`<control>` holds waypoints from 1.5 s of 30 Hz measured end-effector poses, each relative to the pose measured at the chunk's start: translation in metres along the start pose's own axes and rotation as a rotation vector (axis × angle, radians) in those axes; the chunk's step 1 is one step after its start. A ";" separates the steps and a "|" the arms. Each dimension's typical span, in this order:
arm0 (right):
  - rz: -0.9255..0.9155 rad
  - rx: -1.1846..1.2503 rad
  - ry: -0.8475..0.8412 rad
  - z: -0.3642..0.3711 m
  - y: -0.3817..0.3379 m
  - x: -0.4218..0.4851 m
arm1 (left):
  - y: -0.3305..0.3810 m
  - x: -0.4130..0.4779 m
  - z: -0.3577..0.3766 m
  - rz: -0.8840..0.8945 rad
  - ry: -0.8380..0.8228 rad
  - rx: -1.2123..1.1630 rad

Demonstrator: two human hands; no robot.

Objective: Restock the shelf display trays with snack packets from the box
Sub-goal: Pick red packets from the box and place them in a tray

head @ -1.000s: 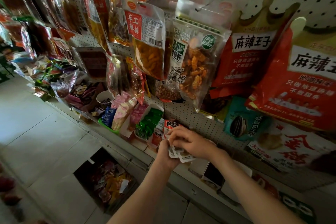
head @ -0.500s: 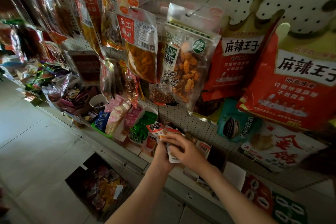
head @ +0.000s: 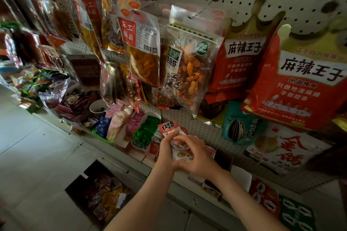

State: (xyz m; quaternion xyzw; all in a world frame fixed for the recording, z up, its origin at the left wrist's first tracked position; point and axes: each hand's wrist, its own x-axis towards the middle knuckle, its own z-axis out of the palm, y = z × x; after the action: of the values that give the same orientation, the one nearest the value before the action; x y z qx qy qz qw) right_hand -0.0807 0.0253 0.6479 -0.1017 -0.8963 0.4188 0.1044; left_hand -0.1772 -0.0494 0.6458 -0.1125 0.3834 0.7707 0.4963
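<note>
Both grips are clenched on one small stack of snack packets (head: 170, 127) just below the frame's centre. The left grip (head: 165, 148) curls round its left side, and the right grip (head: 197, 159) wraps over its front. The stack stands nearly upright, long axis leaning slightly left, with its red-and-white printed end pointing up at the pegboard (head: 189, 125). It is held above the shelf, just right of a tray of green packets (head: 147, 131). Fingers hide the stack's middle, so the count is unclear. The open box (head: 101, 197) on the floor at lower left is dim.
</note>
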 end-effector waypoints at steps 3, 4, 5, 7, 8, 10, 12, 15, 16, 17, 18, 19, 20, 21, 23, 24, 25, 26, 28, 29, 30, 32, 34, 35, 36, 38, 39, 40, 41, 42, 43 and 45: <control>-0.037 -0.138 -0.045 -0.008 0.012 -0.002 | 0.007 0.002 -0.001 0.013 -0.026 0.042; -0.039 -0.168 -0.063 -0.010 0.017 -0.003 | 0.010 0.002 -0.003 0.025 -0.056 0.041; -0.042 -0.175 -0.075 -0.011 0.020 -0.003 | 0.012 0.002 -0.006 0.035 -0.092 0.036; -0.053 -0.108 -0.044 -0.014 0.024 -0.002 | 0.016 -0.001 -0.011 0.057 -0.173 0.034; -0.066 -0.068 -0.007 -0.014 0.026 -0.001 | 0.016 -0.003 -0.013 0.064 -0.199 0.033; -0.095 -0.048 0.069 -0.013 0.026 0.001 | 0.015 -0.002 -0.016 0.069 -0.235 0.000; -0.097 -0.100 0.125 -0.009 0.024 0.002 | 0.009 -0.003 -0.014 0.057 -0.233 -0.008; -0.019 -0.157 0.124 -0.004 0.023 -0.001 | 0.004 0.002 -0.014 -0.008 -0.158 0.107; 0.029 -0.100 0.103 -0.005 0.022 -0.002 | 0.003 0.003 -0.015 -0.042 -0.135 0.165; 0.104 0.002 0.090 -0.008 0.021 -0.003 | 0.004 0.003 -0.017 -0.072 -0.128 0.225; 0.184 0.157 0.075 -0.012 0.020 -0.002 | 0.004 0.004 -0.019 -0.097 -0.130 0.285; 0.257 0.274 0.057 -0.017 0.018 0.000 | 0.006 0.004 -0.023 -0.112 -0.138 0.345; 0.318 0.329 0.066 -0.021 0.018 0.004 | 0.008 0.004 -0.027 -0.129 -0.150 0.393; 0.351 0.288 0.096 -0.026 0.018 0.010 | 0.012 0.002 -0.029 -0.152 -0.178 0.430; 0.380 0.227 0.087 -0.037 0.016 0.022 | 0.019 0.005 -0.035 -0.229 -0.251 0.525; 0.387 0.228 0.054 -0.042 0.015 0.028 | 0.024 0.006 -0.036 -0.267 -0.294 0.575; 0.396 0.234 0.007 -0.043 0.015 0.034 | 0.027 0.009 -0.038 -0.292 -0.336 0.619; 0.389 0.224 -0.039 -0.043 0.014 0.040 | 0.029 0.014 -0.040 -0.311 -0.364 0.660; 0.385 0.200 -0.053 -0.038 0.018 0.050 | 0.032 0.028 -0.048 -0.352 -0.406 0.713; 0.388 0.207 -0.044 -0.035 0.019 0.052 | 0.032 0.033 -0.052 -0.371 -0.428 0.693; 0.399 0.208 -0.034 -0.031 0.020 0.050 | 0.031 0.034 -0.056 -0.391 -0.447 0.666; 0.483 0.210 -0.046 -0.022 0.036 0.055 | 0.029 0.045 -0.065 -0.449 -0.498 0.589; 0.589 0.257 -0.088 -0.004 0.063 0.053 | 0.017 0.059 -0.084 -0.438 -0.377 0.526; 0.625 0.305 -0.113 0.002 0.078 0.052 | 0.013 0.068 -0.094 -0.384 -0.259 0.478; 0.662 0.388 -0.129 0.007 0.088 0.049 | 0.009 0.072 -0.104 -0.382 -0.208 0.427; 0.729 0.470 -0.156 0.022 0.122 0.053 | -0.009 0.094 -0.125 -0.461 -0.294 0.286; 0.753 0.497 -0.155 0.028 0.137 0.054 | -0.015 0.102 -0.133 -0.468 -0.297 0.233; 0.777 0.525 -0.117 0.031 0.149 0.053 | -0.022 0.110 -0.142 -0.456 -0.291 0.192; 0.787 0.537 -0.045 0.027 0.158 0.054 | -0.027 0.118 -0.147 -0.451 -0.287 0.176; 0.795 0.524 0.012 0.028 0.171 0.054 | -0.037 0.127 -0.155 -0.452 -0.260 0.166; 0.799 0.509 0.052 0.031 0.186 0.055 | -0.047 0.136 -0.164 -0.434 -0.199 0.173; 0.824 0.464 0.120 0.028 0.209 0.058 | -0.062 0.150 -0.178 -0.380 -0.063 0.258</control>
State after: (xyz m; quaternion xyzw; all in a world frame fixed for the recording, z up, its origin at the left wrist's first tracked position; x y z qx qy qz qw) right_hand -0.1237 0.1518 0.4750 -0.4467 -0.6566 0.6077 0.0011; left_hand -0.2335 -0.0591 0.4119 -0.0942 0.4352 0.6109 0.6547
